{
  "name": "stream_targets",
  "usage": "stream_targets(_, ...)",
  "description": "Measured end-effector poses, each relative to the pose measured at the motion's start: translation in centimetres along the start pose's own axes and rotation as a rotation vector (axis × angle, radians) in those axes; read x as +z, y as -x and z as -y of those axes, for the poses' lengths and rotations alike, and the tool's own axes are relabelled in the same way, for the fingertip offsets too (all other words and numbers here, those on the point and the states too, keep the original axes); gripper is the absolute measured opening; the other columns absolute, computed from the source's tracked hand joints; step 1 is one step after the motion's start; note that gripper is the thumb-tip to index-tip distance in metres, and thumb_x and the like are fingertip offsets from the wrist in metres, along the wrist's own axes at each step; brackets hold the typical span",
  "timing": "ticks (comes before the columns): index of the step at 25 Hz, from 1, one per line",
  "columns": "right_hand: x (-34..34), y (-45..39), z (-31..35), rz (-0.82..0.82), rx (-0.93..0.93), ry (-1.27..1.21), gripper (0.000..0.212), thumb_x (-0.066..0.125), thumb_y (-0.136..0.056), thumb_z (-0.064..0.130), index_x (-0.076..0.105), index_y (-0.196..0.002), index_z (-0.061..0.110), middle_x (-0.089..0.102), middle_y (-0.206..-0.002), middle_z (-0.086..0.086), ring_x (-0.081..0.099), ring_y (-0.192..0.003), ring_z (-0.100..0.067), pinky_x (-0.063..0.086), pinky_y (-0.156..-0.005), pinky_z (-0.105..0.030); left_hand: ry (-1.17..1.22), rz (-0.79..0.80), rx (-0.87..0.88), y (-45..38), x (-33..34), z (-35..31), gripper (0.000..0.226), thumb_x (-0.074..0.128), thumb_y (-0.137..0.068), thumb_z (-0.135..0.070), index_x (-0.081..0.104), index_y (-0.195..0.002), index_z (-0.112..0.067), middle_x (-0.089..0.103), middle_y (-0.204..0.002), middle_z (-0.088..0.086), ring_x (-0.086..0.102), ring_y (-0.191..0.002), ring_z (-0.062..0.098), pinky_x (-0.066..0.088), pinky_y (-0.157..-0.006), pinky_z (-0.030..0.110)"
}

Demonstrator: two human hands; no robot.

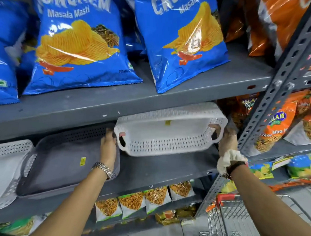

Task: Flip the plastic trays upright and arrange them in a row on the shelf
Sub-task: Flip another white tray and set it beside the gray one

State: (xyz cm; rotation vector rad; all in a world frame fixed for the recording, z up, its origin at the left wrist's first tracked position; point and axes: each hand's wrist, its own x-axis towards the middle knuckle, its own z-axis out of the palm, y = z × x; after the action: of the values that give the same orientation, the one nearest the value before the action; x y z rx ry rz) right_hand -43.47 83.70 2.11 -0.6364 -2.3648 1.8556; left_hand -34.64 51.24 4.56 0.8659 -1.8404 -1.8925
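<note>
Two hands hold a white tray above a grey shop shelf.
On the shelf point(149, 169) at left lie a pale tray point(4, 168) and a grey tray point(60, 160). The left hand point(108, 142) and right hand point(227, 141) are each clamped on an end handle of the white tray point(168, 134), tilted open side toward the viewer.

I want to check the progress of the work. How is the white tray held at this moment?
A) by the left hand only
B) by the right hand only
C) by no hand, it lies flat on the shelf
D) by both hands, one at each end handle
D: the left hand and the right hand each grip an end handle of the white tray, tilted above the shelf.
</note>
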Motion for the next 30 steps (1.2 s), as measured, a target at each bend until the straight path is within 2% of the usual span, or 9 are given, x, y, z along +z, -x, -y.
stream_targets(2,-0.2,0.2,1.2,0.021,0.021,0.017,0.041,0.029,-0.096,0.009,0.041,-0.129,-0.011,0.048,-0.133,-0.029,0.048,-0.082,-0.020,0.038,-0.060,-0.005,-0.001,0.088,0.054,1.2,0.4,-0.2,0.051,0.030,-0.098,-0.037,0.064,-0.106,0.000,0.068,-0.094,0.031,0.058,-0.087,0.037,0.049,-0.074,0.016)
stream_targets(5,0.4,-0.2,2.0,0.062,-0.126,0.003,0.038,0.033,-0.088,0.000,0.059,-0.115,0.007,0.057,-0.115,-0.018,0.052,-0.070,-0.002,0.039,-0.073,-0.016,-0.225,0.204,0.176,0.7,0.3,1.4,0.026,0.037,-0.097,-0.020,0.059,-0.110,-0.018,0.056,-0.121,0.005,0.055,-0.105,0.018,0.040,-0.102,0.037)
stream_targets(7,1.1,-1.6,0.6,0.096,-0.217,0.104,0.045,0.033,-0.085,-0.003,0.061,-0.095,0.031,0.059,-0.117,-0.025,0.057,-0.086,-0.019,0.042,-0.085,-0.032,-0.433,0.204,0.240,-0.4,0.4,2.9,0.035,0.036,-0.094,-0.003,0.050,-0.122,-0.019,0.051,-0.128,0.010,0.052,-0.109,0.025,0.039,-0.103,0.042)
stream_targets(11,2.0,-1.8,0.0,0.149,-0.251,0.276,0.048,0.027,-0.082,-0.016,0.046,-0.120,0.007,0.053,-0.116,-0.013,0.053,-0.091,-0.032,0.041,-0.068,-0.029,-0.683,0.115,0.246,-1.3,1.2,3.7,0.057,0.030,-0.088,0.005,0.027,-0.142,-0.013,0.033,-0.144,0.024,0.031,-0.135,0.041,0.034,-0.110,0.048)
stream_targets(13,2.4,-1.8,0.2,0.126,-0.237,0.312,0.048,0.028,-0.079,-0.017,0.043,-0.120,0.004,0.054,-0.110,-0.010,0.055,-0.093,-0.038,0.041,-0.069,-0.031,-0.704,0.081,0.275,-1.2,1.6,3.3,0.058,0.032,-0.085,0.009,0.030,-0.141,-0.009,0.041,-0.139,0.024,0.040,-0.128,0.040,0.041,-0.102,0.043)
stream_targets(16,2.6,-2.2,0.5,0.073,-0.274,0.483,0.040,0.035,-0.080,-0.013,0.040,-0.117,0.002,0.056,-0.076,-0.016,0.051,-0.061,-0.029,0.037,-0.054,-0.025,-0.739,0.057,0.231,-1.2,2.0,2.7,0.057,0.032,-0.081,0.011,0.036,-0.136,-0.005,0.058,-0.121,0.025,0.055,-0.108,0.039,0.044,-0.081,0.036)
stream_targets(17,2.6,-2.4,0.5,0.073,-0.271,0.506,0.041,0.037,-0.080,-0.013,0.039,-0.119,0.000,0.057,-0.076,-0.018,0.053,-0.063,-0.031,0.039,-0.056,-0.026,-0.769,0.070,0.205,-1.4,2.2,2.6,0.056,0.033,-0.081,0.011,0.037,-0.134,-0.004,0.060,-0.121,0.024,0.056,-0.108,0.039,0.045,-0.080,0.036)
stream_targets(21,3.1,-5.4,-1.3,0.124,-0.258,0.589,0.049,0.044,-0.074,-0.009,0.041,-0.121,0.005,0.060,-0.116,-0.028,0.058,-0.105,-0.042,0.051,-0.088,-0.047,-0.918,0.175,0.145,-2.3,2.7,2.6,0.049,0.036,-0.081,0.006,0.040,-0.129,-0.001,0.056,-0.130,0.021,0.055,-0.114,0.039,0.048,-0.091,0.039)
stream_targets(30,3.5,-5.7,-0.8,0.163,-0.188,0.686,0.037,0.050,-0.082,-0.002,0.052,-0.119,0.000,0.061,-0.118,-0.028,0.054,-0.112,-0.043,0.047,-0.093,-0.044,-1.013,0.180,0.049,-2.5,3.0,3.4,0.039,0.042,-0.081,0.005,0.046,-0.119,0.004,0.058,-0.122,0.022,0.056,-0.111,0.037,0.048,-0.090,0.040)
